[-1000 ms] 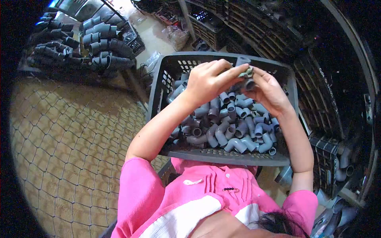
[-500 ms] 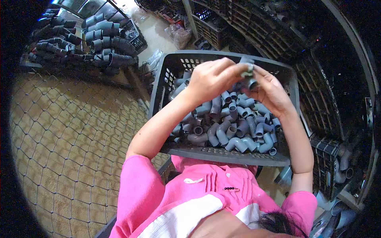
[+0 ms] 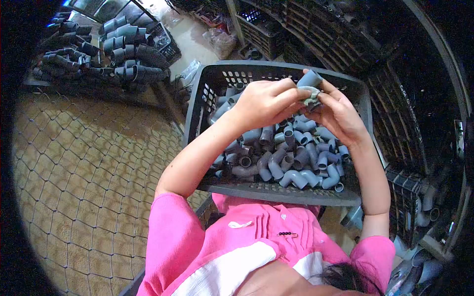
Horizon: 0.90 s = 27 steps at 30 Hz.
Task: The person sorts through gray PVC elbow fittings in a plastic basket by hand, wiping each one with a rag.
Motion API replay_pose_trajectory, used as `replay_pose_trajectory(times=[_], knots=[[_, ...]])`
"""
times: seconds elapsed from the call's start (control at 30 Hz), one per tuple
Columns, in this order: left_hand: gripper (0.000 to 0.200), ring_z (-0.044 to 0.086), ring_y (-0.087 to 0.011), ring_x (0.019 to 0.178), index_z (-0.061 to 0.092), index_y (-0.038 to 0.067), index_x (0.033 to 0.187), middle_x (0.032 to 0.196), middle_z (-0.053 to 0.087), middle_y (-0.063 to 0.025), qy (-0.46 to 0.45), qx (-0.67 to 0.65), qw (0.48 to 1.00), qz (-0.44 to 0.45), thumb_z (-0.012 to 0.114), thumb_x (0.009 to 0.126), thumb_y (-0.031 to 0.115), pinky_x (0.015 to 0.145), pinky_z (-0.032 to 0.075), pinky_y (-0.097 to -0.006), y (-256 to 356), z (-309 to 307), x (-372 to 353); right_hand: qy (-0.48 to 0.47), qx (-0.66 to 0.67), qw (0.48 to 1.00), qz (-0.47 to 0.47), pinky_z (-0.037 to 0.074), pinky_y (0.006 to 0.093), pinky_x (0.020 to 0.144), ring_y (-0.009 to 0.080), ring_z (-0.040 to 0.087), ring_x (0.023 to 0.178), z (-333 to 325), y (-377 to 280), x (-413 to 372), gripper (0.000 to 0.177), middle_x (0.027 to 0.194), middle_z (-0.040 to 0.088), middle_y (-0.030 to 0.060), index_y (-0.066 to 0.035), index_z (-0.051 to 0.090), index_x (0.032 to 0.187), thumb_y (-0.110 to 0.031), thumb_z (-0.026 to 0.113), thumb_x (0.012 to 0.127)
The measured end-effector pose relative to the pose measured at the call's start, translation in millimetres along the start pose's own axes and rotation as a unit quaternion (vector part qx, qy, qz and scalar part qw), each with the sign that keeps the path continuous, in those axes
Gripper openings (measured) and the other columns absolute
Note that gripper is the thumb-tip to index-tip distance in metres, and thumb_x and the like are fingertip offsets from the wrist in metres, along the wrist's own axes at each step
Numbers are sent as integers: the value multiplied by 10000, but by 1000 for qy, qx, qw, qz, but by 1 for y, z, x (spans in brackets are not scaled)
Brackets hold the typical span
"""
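Both my hands are above a black plastic basket [image 3: 276, 196] full of grey pipe elbow fittings [image 3: 298, 178]. A grey pipe fitting [image 3: 309, 79] is held between them, its open end pointing up and away from me. My right hand [image 3: 341, 112] grips this fitting from the right side, fingers curled round it. A pale green cloth [image 3: 310, 93] is wrapped against the fitting's lower part. My left hand [image 3: 269, 102] pinches that cloth between thumb and fingers, pressed to the fitting. The fitting's lower end is partly hidden by the cloth and fingers.
Large grey fittings [image 3: 126, 47] are stacked at the far left behind a wire mesh fence [image 3: 89, 187]. Black crates [image 3: 259, 37] stand along the back and right. More grey fittings [image 3: 428, 197] lie at the right edge. A plastic bag [image 3: 219, 42] sits on the floor.
The fitting, blurred earlier, has turned so its open end now points up and away. The cloth shows more plainly around it. My hands stay over the basket.
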<state>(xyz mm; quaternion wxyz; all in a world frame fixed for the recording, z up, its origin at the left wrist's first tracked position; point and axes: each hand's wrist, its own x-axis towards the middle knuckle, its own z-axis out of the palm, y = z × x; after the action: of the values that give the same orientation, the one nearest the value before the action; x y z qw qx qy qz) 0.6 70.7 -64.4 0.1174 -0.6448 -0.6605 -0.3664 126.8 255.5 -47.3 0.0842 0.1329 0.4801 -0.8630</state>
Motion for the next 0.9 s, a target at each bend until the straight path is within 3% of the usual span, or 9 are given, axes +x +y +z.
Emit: replay_pose_trajectory(times=[0.13, 0.27, 0.37, 0.4, 0.57, 0.63, 0.73, 0.83, 0.9], knots=[[269, 656, -292, 662, 641, 95, 1147, 872, 656, -111, 122, -45, 986, -103, 680, 882, 77, 570, 533, -371, 0, 3, 6, -10, 5, 1000, -2, 532, 401, 935, 159, 603, 1127, 5, 0, 0, 428, 1341, 563, 37, -134, 439, 1466, -126, 461, 1039], [298, 630, -282, 599, 647, 107, 1156, 806, 628, -87, 63, -23, 995, -76, 681, 860, 97, 549, 526, -359, -1, 7, -1, 32, -5, 999, -27, 552, 353, 880, 136, 621, 1062, 9, -1, 1, 455, 1288, 589, 30, -144, 403, 1489, -131, 460, 1038], [296, 621, -280, 587, 653, 111, 1148, 780, 611, -77, 10, 20, 1000, 22, 675, 853, 126, 541, 528, -366, 5, 10, 2, 71, -21, 996, -41, 560, 300, 838, 110, 636, 1017, 1, 0, 5, 459, 1240, 613, 16, -155, 401, 1488, -173, 485, 1037], [279, 635, -282, 609, 657, 112, 1132, 806, 629, -83, -21, 37, 999, 4, 667, 855, 144, 549, 537, -375, 9, 10, 1, 70, -23, 996, -43, 560, 297, 837, 108, 637, 1013, -1, -1, 6, 444, 1226, 619, 12, -150, 418, 1474, -188, 491, 1038], [339, 651, -305, 645, 618, 115, 1203, 838, 654, -100, 97, 2, 987, -126, 690, 872, 119, 562, 534, -387, -1, 18, 2, 91, -24, 994, -47, 540, 320, 827, 100, 637, 988, 6, -1, 5, 340, 1151, 648, 10, -114, 532, 1319, -285, 549, 1026], [352, 651, -280, 644, 637, 120, 1194, 815, 648, -82, 72, 4, 994, -87, 697, 846, 120, 557, 531, -375, 6, 12, 2, 75, -47, 995, -53, 538, 313, 812, 83, 637, 971, 6, -1, 8, 327, 1113, 659, -3, -115, 570, 1257, -327, 584, 1009], [375, 640, -233, 619, 680, 134, 1155, 792, 637, -48, 53, 55, 995, 71, 703, 780, 121, 535, 518, -346, 7, 16, -2, 49, -16, 998, -38, 538, 291, 792, 78, 648, 929, 3, 0, 10, 321, 1079, 672, -18, -115, 585, 1235, -332, 598, 1000], [360, 638, -240, 617, 675, 119, 1154, 798, 646, -62, 112, 44, 992, 46, 689, 795, 105, 532, 516, -347, 2, 16, -2, 22, 14, 1000, -17, 563, 299, 806, 104, 661, 918, 8, -6, 5, 331, 1119, 666, 1, -106, 569, 1272, -312, 574, 1013], [327, 632, -265, 619, 671, 94, 1131, 799, 650, -94, 133, 41, 990, -38, 680, 804, 88, 531, 514, -357, 1, 13, 1, -12, 42, 999, -24, 573, 316, 827, 113, 662, 932, 5, -6, 4, 342, 1142, 659, 9, -101, 556, 1298, -299, 561, 1019]])
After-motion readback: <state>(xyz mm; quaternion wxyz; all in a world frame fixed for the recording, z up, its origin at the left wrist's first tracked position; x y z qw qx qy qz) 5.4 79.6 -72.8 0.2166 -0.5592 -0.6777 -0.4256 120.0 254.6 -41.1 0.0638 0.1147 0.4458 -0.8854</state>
